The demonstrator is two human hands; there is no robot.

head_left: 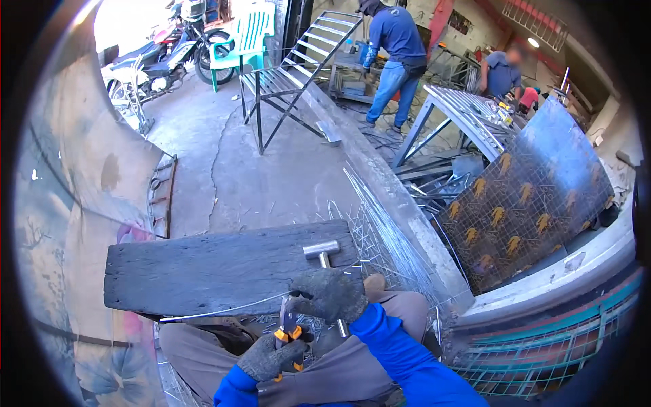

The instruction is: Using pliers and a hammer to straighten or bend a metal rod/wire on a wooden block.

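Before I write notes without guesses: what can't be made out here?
Head view:
Hammer, mid-handle: hidden by the right hand.
Thin rod, right end: lost at that hand.
Pliers, whether they touch the rod: too small.
Teal grid, right end: cut off by the lens rim.
Person behind the slatted table, legs: hidden by it.

the floor [285, 176] is gray and hard, with a long, thin crack running over it. a big cloth [88, 237] with faded pictures hangs on the left. at the top left, bright white light comes in from outside. a green chair [252, 41] is near a metal seat [274, 80] with flat bars. on the right is a metal table [461, 98] with a striped top. a round lamp [534, 43] glows near the pale back wall [481, 41].
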